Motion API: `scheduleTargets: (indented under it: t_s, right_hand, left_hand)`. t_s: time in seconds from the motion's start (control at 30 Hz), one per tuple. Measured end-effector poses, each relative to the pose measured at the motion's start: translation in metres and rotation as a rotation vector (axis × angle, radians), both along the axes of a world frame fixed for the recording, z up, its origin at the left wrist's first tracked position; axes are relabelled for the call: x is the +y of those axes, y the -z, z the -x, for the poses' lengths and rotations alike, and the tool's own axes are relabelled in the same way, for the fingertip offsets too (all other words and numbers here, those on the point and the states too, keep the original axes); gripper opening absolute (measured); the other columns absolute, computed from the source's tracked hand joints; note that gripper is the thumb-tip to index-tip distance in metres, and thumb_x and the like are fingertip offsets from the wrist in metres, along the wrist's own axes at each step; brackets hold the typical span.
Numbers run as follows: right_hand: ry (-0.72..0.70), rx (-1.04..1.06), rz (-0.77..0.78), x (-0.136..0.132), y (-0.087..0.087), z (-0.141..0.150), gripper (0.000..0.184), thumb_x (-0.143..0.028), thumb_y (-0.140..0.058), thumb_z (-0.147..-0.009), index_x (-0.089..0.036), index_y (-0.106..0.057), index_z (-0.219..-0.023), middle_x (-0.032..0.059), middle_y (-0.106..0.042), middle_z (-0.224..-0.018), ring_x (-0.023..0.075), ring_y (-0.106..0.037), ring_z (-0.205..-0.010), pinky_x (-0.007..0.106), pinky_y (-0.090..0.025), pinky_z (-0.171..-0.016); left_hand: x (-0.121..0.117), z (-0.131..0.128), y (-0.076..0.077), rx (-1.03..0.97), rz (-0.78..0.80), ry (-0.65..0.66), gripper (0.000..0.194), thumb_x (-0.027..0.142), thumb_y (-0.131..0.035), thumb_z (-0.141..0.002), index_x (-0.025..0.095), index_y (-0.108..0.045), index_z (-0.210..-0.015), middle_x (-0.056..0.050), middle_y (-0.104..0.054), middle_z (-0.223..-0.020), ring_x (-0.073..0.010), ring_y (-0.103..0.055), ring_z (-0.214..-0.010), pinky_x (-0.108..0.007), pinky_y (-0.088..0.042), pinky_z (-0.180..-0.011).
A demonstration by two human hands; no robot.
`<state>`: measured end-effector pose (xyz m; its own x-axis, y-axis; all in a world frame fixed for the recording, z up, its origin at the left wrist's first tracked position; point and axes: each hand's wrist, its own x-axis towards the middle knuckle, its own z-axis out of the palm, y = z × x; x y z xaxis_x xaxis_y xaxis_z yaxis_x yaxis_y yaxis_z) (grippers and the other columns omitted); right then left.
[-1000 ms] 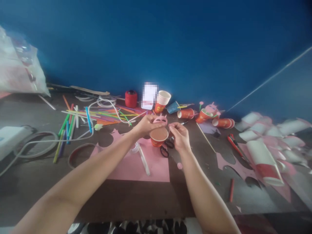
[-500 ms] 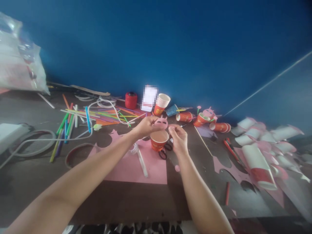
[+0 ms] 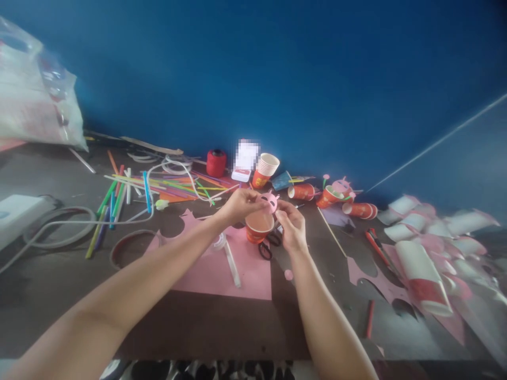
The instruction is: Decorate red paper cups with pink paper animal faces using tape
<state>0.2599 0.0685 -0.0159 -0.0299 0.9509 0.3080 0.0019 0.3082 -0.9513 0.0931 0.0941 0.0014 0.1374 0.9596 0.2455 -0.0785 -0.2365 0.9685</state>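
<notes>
A small pink paper cutout (image 3: 271, 202) with two pointed ears and dark eye shapes is held up above an orange paper cup (image 3: 259, 232). My left hand (image 3: 242, 207) pinches it from the left, fingers closed. At its right edge the thumb and fingers of my right hand (image 3: 292, 226) are closed on it too. The cup stands upright with its mouth facing up. Black-handled scissors (image 3: 265, 251) lie beside it, partly hidden. Under my left forearm is a cut pink paper sheet (image 3: 222, 277), with a roll of clear tape (image 3: 219, 241) on it.
Coloured sticks (image 3: 114, 203) and a white cable (image 3: 99, 224) cover the left. At the back stand red string (image 3: 216, 163), a phone (image 3: 246, 158) and stacked cups (image 3: 266, 170). A decorated cup (image 3: 329, 195), a utility knife (image 3: 378, 248) and white paper cups (image 3: 423, 277) lie right.
The pink cutout has shifted right and tilted, and my right hand's fingers now meet its right edge. My left hand has moved slightly right with it.
</notes>
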Motion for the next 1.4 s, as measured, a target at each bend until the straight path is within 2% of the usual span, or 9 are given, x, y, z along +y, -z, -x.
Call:
scheduleTargets:
  t_s: [0.13,0.43,0.5,0.6,0.7,0.87,1.1,1.27,1.4]
  right_hand:
    - [-0.051,0.021,-0.02,-0.003,-0.002,-0.001,0.035,-0.04,-0.059,-0.077,-0.017,-0.062,-0.103,0.0074,-0.068,-0.093,0.0207,-0.063,-0.085,0.034,-0.049,-0.078]
    - [0.103,-0.102,-0.004,0.001,0.002,-0.003,0.021,-0.037,-0.068,-0.072,-0.018,-0.064,-0.081,-0.0002,-0.064,-0.071,0.0134,-0.06,-0.064,0.025,-0.047,-0.063]
    - [0.135,-0.116,-0.008,0.002,0.003,-0.005,0.022,-0.037,-0.068,-0.072,-0.017,-0.065,-0.081,-0.001,-0.063,-0.069,0.0126,-0.058,-0.06,0.024,-0.046,-0.058]
    - [0.168,-0.124,-0.027,0.003,0.003,-0.005,0.021,-0.037,-0.067,-0.071,-0.017,-0.064,-0.078,-0.002,-0.063,-0.067,0.0122,-0.057,-0.058,0.023,-0.045,-0.057]
    - [0.168,-0.101,-0.049,0.004,0.001,-0.005,0.021,-0.038,-0.066,-0.072,-0.018,-0.063,-0.074,-0.0019,-0.062,-0.067,0.0125,-0.058,-0.06,0.023,-0.045,-0.059]
    - [0.133,0.016,-0.084,0.004,-0.004,-0.008,0.028,-0.041,-0.061,-0.077,-0.019,-0.063,-0.095,0.0011,-0.065,-0.08,0.0139,-0.06,-0.069,0.026,-0.048,-0.067]
    - [0.455,0.345,-0.052,0.02,0.005,-0.021,0.028,-0.043,-0.058,-0.078,-0.017,-0.062,-0.089,-0.0019,-0.056,-0.068,0.0114,-0.054,-0.058,0.026,-0.047,-0.057]
    - [0.519,0.435,-0.025,0.027,0.013,-0.026,0.027,-0.04,-0.062,-0.075,-0.016,-0.061,-0.088,-0.0028,-0.054,-0.065,0.0105,-0.052,-0.056,0.025,-0.046,-0.054]
    - [0.521,0.453,-0.024,0.03,0.017,-0.03,0.026,-0.038,-0.062,-0.076,-0.017,-0.06,-0.091,-0.0029,-0.055,-0.065,0.01,-0.052,-0.055,0.025,-0.047,-0.054]
  left_hand:
    - [-0.002,0.001,-0.003,0.209,-0.091,-0.028,0.021,0.034,-0.068,-0.066,0.014,-0.068,-0.067,0.0,-0.061,-0.061,-0.0137,-0.054,-0.06,-0.024,-0.04,-0.056]
    - [0.0,0.003,-0.001,0.229,-0.129,0.136,0.04,0.037,-0.072,-0.065,0.014,-0.068,-0.099,-0.008,-0.069,-0.089,-0.0203,-0.063,-0.082,-0.029,-0.048,-0.072]
    - [0.001,0.008,-0.002,0.275,-0.147,0.226,0.051,0.036,-0.073,-0.064,0.016,-0.063,-0.109,-0.01,-0.067,-0.102,-0.0223,-0.062,-0.092,-0.031,-0.048,-0.078]
    - [0.001,0.014,-0.007,0.397,-0.186,0.396,0.085,0.032,-0.08,-0.052,0.022,-0.047,-0.13,-0.012,-0.053,-0.129,-0.0281,-0.053,-0.114,-0.037,-0.045,-0.089]
    - [-0.003,0.015,-0.011,0.549,-0.214,0.442,0.1,0.03,-0.081,-0.049,0.025,-0.035,-0.137,-0.011,-0.043,-0.138,-0.0295,-0.047,-0.121,-0.043,-0.04,-0.098]
    - [-0.005,0.016,-0.013,0.606,-0.225,0.369,0.091,0.032,-0.078,-0.056,0.024,-0.034,-0.136,-0.011,-0.049,-0.132,-0.0292,-0.051,-0.116,-0.043,-0.044,-0.095]
    - [0.012,0.031,-0.022,0.253,-0.088,0.184,0.079,0.03,-0.076,-0.063,0.018,-0.035,-0.13,-0.014,-0.056,-0.123,-0.0282,-0.057,-0.11,-0.042,-0.047,-0.09]
    - [0.038,0.013,-0.026,0.238,0.011,0.249,0.081,0.031,-0.08,-0.058,0.014,-0.038,-0.125,-0.016,-0.061,-0.114,-0.0294,-0.061,-0.102,-0.042,-0.05,-0.085]
    - [0.071,-0.012,-0.016,0.214,-0.05,0.309,0.084,0.032,-0.081,-0.057,0.015,-0.038,-0.127,-0.016,-0.058,-0.118,-0.0297,-0.059,-0.105,-0.041,-0.049,-0.086]
